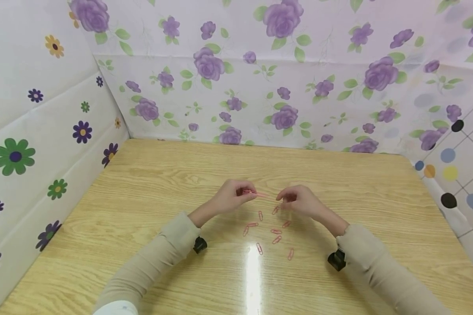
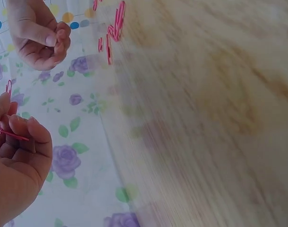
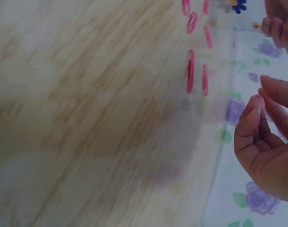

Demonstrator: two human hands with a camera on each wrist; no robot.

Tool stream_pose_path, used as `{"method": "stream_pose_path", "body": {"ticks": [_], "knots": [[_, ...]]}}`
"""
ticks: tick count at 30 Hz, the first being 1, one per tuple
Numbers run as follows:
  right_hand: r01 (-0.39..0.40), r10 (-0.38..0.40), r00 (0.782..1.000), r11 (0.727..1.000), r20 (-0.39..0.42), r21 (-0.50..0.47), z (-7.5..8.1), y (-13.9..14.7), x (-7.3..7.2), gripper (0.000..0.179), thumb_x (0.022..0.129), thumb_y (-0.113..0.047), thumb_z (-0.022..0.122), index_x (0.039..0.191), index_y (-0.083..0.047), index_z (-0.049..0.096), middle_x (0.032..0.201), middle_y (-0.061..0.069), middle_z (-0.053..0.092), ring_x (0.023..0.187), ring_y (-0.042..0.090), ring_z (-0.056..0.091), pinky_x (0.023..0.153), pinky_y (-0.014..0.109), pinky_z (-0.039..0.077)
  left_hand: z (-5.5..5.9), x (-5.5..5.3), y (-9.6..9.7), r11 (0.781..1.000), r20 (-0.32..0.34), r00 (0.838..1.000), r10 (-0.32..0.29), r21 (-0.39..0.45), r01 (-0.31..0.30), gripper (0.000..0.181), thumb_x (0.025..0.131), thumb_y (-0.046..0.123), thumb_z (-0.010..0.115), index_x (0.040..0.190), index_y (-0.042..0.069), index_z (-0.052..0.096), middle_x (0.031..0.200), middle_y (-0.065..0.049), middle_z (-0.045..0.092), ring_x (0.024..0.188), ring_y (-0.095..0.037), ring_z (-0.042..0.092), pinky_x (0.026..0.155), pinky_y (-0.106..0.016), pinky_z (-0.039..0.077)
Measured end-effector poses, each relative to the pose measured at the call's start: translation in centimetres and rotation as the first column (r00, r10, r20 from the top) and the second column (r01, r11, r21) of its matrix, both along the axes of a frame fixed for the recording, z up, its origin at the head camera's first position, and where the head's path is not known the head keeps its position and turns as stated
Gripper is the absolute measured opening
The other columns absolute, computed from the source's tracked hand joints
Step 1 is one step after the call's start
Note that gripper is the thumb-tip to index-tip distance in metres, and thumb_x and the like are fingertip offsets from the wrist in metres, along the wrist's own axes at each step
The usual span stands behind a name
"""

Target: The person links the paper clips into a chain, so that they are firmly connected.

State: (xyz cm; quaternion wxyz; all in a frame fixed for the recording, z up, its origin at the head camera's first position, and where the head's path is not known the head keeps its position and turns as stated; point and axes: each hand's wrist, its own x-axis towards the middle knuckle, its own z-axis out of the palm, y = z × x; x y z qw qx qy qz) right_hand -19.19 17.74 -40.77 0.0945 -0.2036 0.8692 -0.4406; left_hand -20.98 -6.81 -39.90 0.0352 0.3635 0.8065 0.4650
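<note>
My left hand pinches a pink paper clip between thumb and fingers, above the table. Another pink clip lies across its curled fingers in the left wrist view. Towards the right hand stretches a blurred pink streak; whether these clips are linked I cannot tell. My right hand hovers close by with loosely bent fingers. In the right wrist view nothing shows between the right fingertips. Below both hands, several loose pink paper clips are scattered on the table.
The wooden table is backed by a white cloth with purple flowers. Patterned cloths also rise at the left and right sides. A bright light reflection falls on the tabletop in front of the clips.
</note>
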Motion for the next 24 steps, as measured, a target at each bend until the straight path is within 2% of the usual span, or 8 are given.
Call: {"method": "stream_pose_path", "body": {"ticks": [3, 8, 10, 13, 15, 17, 20, 24], "knots": [[-0.045, 0.046, 0.999, 0.998, -0.029, 0.043, -0.6, 0.1, -0.6, 0.021, 0.076, -0.003, 0.071, 0.096, 0.002, 0.068, 0.070, 0.002, 0.058, 0.061, 0.014, 0.046, 0.056, 0.026, 0.039, 0.0, -0.1, -0.2, 1.000, 0.021, 1.000, 0.015, -0.013, -0.015, 0.009, 0.087, 0.010, 0.062, 0.088, 0.002, 0.067, 0.069, 0.000, 0.055, 0.055, -0.010, 0.039, 0.050, -0.021, 0.032], [-0.106, 0.113, 0.991, 0.989, -0.066, 0.102, -0.9, 0.3, -1.3, 0.024, 0.074, -0.005, 0.074, 0.096, -0.001, 0.069, 0.081, 0.009, 0.061, 0.070, 0.018, 0.050, 0.062, 0.028, 0.041, -0.2, -0.4, -0.6, 0.999, 0.038, 0.999, 0.038, -0.015, -0.037, 0.012, 0.087, 0.012, 0.063, 0.090, 0.001, 0.068, 0.069, -0.003, 0.055, 0.056, -0.010, 0.039, 0.051, -0.020, 0.032], [-0.128, 0.139, 0.987, 0.983, -0.079, 0.131, -0.9, 0.2, -1.6, 0.025, 0.073, -0.007, 0.075, 0.096, -0.002, 0.070, 0.085, 0.010, 0.061, 0.073, 0.020, 0.051, 0.065, 0.029, 0.042, 0.6, 0.1, -0.6, 0.999, 0.035, 0.999, 0.037, -0.022, -0.036, 0.011, 0.087, 0.009, 0.062, 0.090, -0.001, 0.067, 0.069, -0.006, 0.056, 0.055, -0.011, 0.039, 0.051, -0.019, 0.031], [-0.149, 0.166, 0.982, 0.974, -0.090, 0.171, -1.1, 0.2, -2.1, 0.026, 0.071, -0.011, 0.078, 0.095, -0.004, 0.070, 0.084, 0.009, 0.057, 0.072, 0.021, 0.050, 0.065, 0.029, 0.040, 0.5, -0.1, -0.7, 0.999, 0.023, 0.999, 0.032, -0.031, -0.031, 0.011, 0.087, 0.009, 0.062, 0.091, -0.001, 0.067, 0.067, -0.005, 0.055, 0.055, -0.011, 0.037, 0.050, -0.019, 0.030], [-0.163, 0.179, 0.981, 0.971, -0.079, 0.176, -1.5, 0.2, -2.4, 0.024, 0.070, -0.010, 0.078, 0.092, -0.005, 0.071, 0.085, 0.008, 0.056, 0.073, 0.021, 0.048, 0.065, 0.029, 0.039, 0.4, -0.3, -0.7, 0.999, 0.013, 0.999, 0.032, -0.042, -0.032, 0.010, 0.087, 0.007, 0.062, 0.090, -0.001, 0.067, 0.065, -0.005, 0.053, 0.054, -0.012, 0.038, 0.050, -0.019, 0.031], [-0.179, 0.191, 0.980, 0.970, -0.061, 0.163, -1.9, 0.2, -2.7, 0.022, 0.069, -0.010, 0.079, 0.089, -0.005, 0.071, 0.085, 0.007, 0.054, 0.075, 0.022, 0.046, 0.066, 0.030, 0.038, -0.6, -1.0, -0.9, 0.999, 0.001, 1.000, 0.031, -0.043, -0.031, 0.009, 0.087, 0.010, 0.062, 0.089, 0.002, 0.067, 0.064, -0.001, 0.052, 0.054, -0.010, 0.038, 0.050, -0.019, 0.031], [-0.205, 0.211, 0.977, 0.968, -0.028, 0.141, -2.3, 0.1, -2.8, 0.018, 0.069, -0.009, 0.078, 0.086, -0.006, 0.071, 0.086, 0.008, 0.054, 0.078, 0.024, 0.045, 0.069, 0.031, 0.035, -0.7, -1.1, -1.0, 0.998, -0.012, 1.000, 0.029, -0.048, -0.029, 0.009, 0.087, 0.011, 0.062, 0.089, 0.004, 0.067, 0.063, 0.001, 0.051, 0.054, -0.010, 0.039, 0.050, -0.020, 0.033], [-0.242, 0.249, 0.968, 0.959, -0.034, 0.150, -2.5, -0.1, -2.9, 0.016, 0.071, -0.010, 0.077, 0.086, -0.007, 0.071, 0.086, 0.006, 0.054, 0.077, 0.022, 0.043, 0.068, 0.030, 0.033, -0.6, -1.3, -1.2, 0.998, -0.030, 0.999, 0.040, -0.039, -0.041, 0.009, 0.087, 0.010, 0.062, 0.089, 0.003, 0.067, 0.063, 0.002, 0.051, 0.054, -0.009, 0.039, 0.050, -0.021, 0.033]]}}
